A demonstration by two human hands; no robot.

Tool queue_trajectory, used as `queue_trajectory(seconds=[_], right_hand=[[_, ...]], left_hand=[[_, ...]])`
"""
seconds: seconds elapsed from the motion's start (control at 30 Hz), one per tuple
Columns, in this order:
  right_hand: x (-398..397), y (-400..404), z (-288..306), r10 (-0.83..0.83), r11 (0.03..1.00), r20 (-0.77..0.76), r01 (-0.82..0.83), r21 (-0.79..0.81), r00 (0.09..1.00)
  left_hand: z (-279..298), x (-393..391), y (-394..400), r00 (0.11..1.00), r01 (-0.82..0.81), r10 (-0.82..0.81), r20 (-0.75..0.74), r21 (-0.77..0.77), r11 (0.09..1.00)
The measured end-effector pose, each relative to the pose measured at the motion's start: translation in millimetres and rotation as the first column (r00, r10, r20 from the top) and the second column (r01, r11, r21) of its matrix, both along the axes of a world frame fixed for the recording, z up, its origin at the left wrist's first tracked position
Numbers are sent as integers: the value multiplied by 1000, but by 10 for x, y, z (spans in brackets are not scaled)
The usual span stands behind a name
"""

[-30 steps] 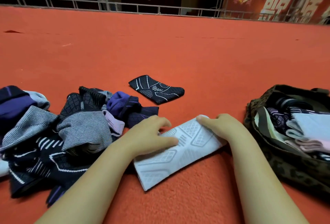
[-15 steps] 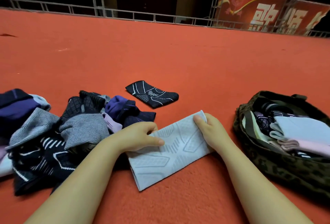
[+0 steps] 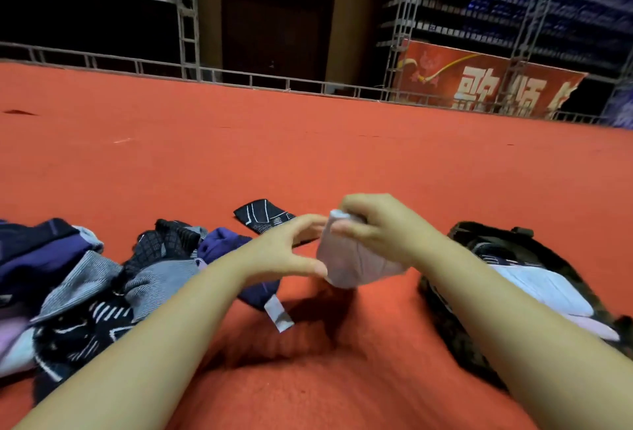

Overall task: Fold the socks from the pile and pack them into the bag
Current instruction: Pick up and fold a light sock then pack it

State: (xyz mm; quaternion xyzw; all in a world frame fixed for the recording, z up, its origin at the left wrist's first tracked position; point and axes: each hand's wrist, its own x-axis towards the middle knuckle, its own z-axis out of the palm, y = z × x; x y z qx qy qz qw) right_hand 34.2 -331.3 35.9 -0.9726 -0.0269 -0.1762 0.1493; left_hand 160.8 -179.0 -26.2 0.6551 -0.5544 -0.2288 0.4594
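My right hand grips a folded pale white sock by its top edge and holds it above the red carpet, just left of the bag. Beside it, my left hand is spread with thumb and forefinger at the sock's left edge; motion blur hides whether they pinch it. The camouflage bag lies open at the right with folded white and pink socks inside. A pile of dark, purple and grey striped socks lies at the left. One folded black sock with white lines lies alone behind my hands.
Red carpet stretches far ahead to a low metal railing. A small white tag sticks out from a dark purple sock under my left forearm. A red banner and scaffolding stand beyond the railing.
The white sock lay flat on the carpet under both hands; now it is folded and lifted, carried rightward in my right hand. The camera has tilted up.
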Motion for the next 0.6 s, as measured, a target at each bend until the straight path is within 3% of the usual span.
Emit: queue_trajectory(seconds=[0.1, 0.2, 0.3, 0.43, 0.6], right_hand=[[-176, 206, -317, 131, 983, -183, -104, 154, 974], [-351, 283, -590, 178, 962, -265, -112, 248, 948], [-466, 246, -842, 113, 954, -312, -15, 300, 944], [-486, 220, -1103, 11, 978, -382, 70, 197, 924], [-224, 218, -1124, -96, 994, -343, 109, 18, 934]], left_hand=[[-228, -311, 154, 991, 58, -80, 108, 189, 980], [-534, -604, 289, 986, 160, -168, 2, 300, 940], [-777, -770, 404, 988, 144, -154, 2, 343, 928], [-1006, -865, 494, 996, 61, -76, 40, 300, 952], [-1032, -827, 503, 990, -79, 97, -104, 160, 984]])
